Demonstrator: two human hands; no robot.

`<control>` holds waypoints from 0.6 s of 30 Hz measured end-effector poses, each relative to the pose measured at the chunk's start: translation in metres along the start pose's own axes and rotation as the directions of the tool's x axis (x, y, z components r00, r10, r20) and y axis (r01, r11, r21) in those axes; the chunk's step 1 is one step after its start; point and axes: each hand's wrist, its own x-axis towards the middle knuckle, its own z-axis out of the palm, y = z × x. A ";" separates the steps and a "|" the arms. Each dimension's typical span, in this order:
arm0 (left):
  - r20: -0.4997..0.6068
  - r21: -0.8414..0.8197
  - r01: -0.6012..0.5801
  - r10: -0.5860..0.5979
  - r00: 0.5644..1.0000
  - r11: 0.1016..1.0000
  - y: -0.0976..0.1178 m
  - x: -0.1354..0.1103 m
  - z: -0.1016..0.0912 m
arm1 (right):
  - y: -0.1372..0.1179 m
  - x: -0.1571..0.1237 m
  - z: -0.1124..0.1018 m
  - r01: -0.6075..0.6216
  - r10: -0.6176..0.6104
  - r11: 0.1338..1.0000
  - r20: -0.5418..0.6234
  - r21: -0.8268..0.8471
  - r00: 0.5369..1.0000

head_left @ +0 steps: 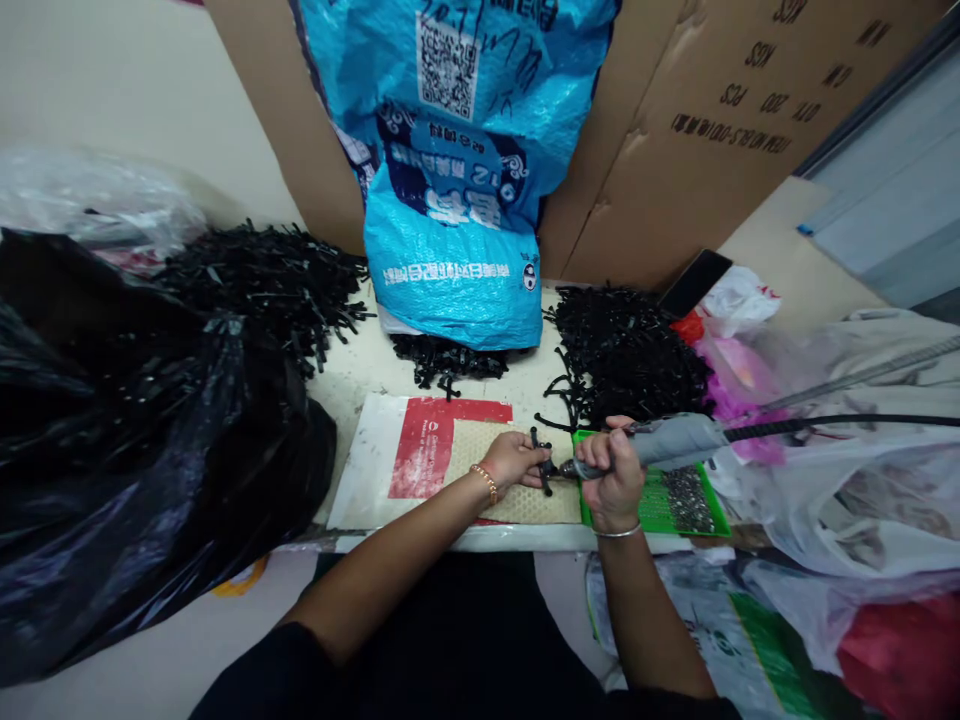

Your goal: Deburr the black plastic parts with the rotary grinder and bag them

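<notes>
The left hand (512,460) pinches a small black plastic part (541,462) in its fingers, pressing it onto the mat (510,500) to steady it. The right hand (613,480) wraps a grey rotary tool (667,441), tip meeting the part.

Even, soft indoor light; wide-angle bending at edges; centre sharp.

Sack (457,200) stands behind mat (517,500), between two part heaps (262,280).

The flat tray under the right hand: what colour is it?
Green flat tray, seen in the head view.
</notes>
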 end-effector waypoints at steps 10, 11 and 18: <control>-0.004 -0.027 -0.010 0.010 1.000 1.000 -0.001 -0.001 -0.002 | -0.002 0.002 0.001 0.021 -0.021 1.000 -0.015 -0.001 1.000; -0.007 -0.027 -0.011 0.011 1.000 1.000 -0.001 -0.001 -0.002 | -0.002 0.002 0.001 0.023 -0.023 1.000 -0.015 -0.003 1.000; 0.010 -0.038 -0.011 0.012 1.000 0.999 0.000 0.000 -0.002 | 0.001 0.002 -0.001 0.022 -0.022 1.000 0.014 -0.002 1.000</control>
